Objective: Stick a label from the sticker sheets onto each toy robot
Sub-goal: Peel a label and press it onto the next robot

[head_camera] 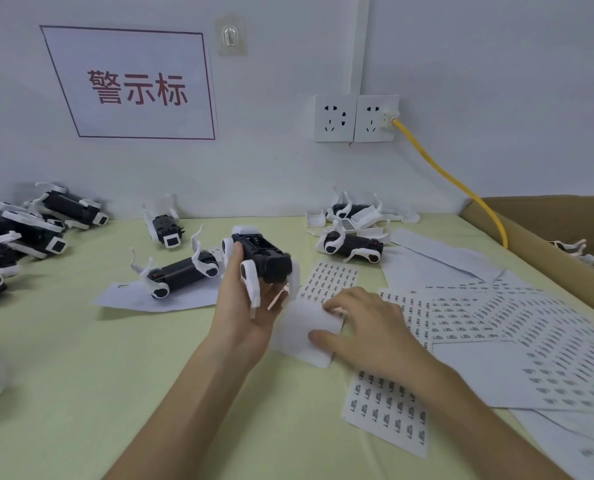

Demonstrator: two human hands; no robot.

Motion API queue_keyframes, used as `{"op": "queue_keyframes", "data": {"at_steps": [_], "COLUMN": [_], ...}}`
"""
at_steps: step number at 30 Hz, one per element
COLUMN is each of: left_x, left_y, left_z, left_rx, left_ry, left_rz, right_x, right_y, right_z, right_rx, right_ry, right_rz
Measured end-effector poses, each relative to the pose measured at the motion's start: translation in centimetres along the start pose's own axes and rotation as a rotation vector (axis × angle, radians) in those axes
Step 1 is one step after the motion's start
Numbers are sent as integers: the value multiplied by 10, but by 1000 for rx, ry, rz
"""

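Head view: left hand fingers wrap toy robot, raised off the counter, black body exposed for labelling. Right hand fingers pinch curled sticker sheet, probably peeling a label.

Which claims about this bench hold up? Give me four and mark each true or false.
The left hand holds a toy robot above the table. True.
The right hand holds a pen. False: it grips a curled white sheet.
A yellow cable is plugged into the wall socket. True.
The cardboard box sits at the left edge. False: it is at the right.
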State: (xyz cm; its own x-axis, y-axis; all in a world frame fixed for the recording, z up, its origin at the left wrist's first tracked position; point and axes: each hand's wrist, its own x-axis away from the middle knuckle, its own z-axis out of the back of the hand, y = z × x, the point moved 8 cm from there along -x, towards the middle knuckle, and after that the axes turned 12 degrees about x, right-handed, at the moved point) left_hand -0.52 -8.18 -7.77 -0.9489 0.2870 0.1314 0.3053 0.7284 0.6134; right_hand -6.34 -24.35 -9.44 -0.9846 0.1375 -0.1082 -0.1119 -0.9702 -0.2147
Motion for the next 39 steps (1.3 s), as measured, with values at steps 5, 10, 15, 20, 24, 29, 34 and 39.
{"op": "queue_keyframes", "data": {"at_steps": [5, 10, 15, 20, 24, 29, 34, 39], "left_x": [2, 4, 3, 3, 7, 7, 9, 9], "left_y": [-11, -8, -8, -10, -12, -11, -33, -35], "left_z": [-3, -8, -4, -5, -10, -10, -8, -6], "left_rx": [-59, -103, -169, -166, -169, -204, -230, -173], "left_ry": [-3, -44, -46, -87, -82, -45, -84, -73], "left_rz": [113, 125, 123, 105, 65, 35, 284, 330], "right_x": [0, -1, 1, 2, 1, -1, 2, 2], "right_y": [4, 6, 15, 16, 15, 9, 10, 8], "right_z": [7, 9, 18, 21, 18, 19, 23, 23], "right_rx": [-27, -94, -163, -131, -154, -205, -255, -236], "right_ry": [13, 12, 105, 138, 123, 146, 189, 178], "right_rz": [9, -5, -77, -85, -65, -10, -54, -51]}}
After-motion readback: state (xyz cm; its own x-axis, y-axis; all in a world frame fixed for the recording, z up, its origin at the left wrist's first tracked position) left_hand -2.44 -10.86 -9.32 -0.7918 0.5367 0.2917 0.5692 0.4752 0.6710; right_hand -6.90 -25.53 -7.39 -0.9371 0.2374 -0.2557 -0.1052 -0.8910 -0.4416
